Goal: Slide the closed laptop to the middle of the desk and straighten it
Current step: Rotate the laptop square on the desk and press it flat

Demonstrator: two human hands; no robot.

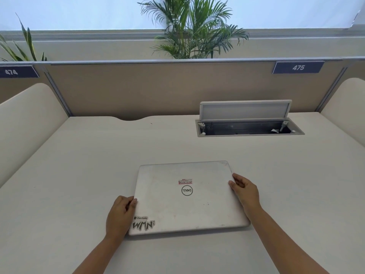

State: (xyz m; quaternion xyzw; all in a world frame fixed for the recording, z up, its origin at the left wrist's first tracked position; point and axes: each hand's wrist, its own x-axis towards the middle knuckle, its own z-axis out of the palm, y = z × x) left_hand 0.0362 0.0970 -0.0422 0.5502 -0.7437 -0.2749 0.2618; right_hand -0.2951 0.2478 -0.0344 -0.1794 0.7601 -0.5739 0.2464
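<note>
Laptop (187, 196), closed, a flat silver slab with rounded corners (stickers on its scuffed lid), is laid slightly askew on the smooth pale tabletop (79, 165). Bare surface is left on every side. Its side edges are gripped by the left hand (120, 214) and right hand (245, 191), fingers curled onto the lid.

Closed silver laptop (187, 196), lower centre — matt metal-look lid, faintly scuffed, paper stickers. Off-white desk (98, 165) — smooth matt laminate. Tan partition panel (128, 89), upper centre: cloth-like, matt. Grey open cable box (246, 119), right of centre: smooth plastic-look flap.
</note>
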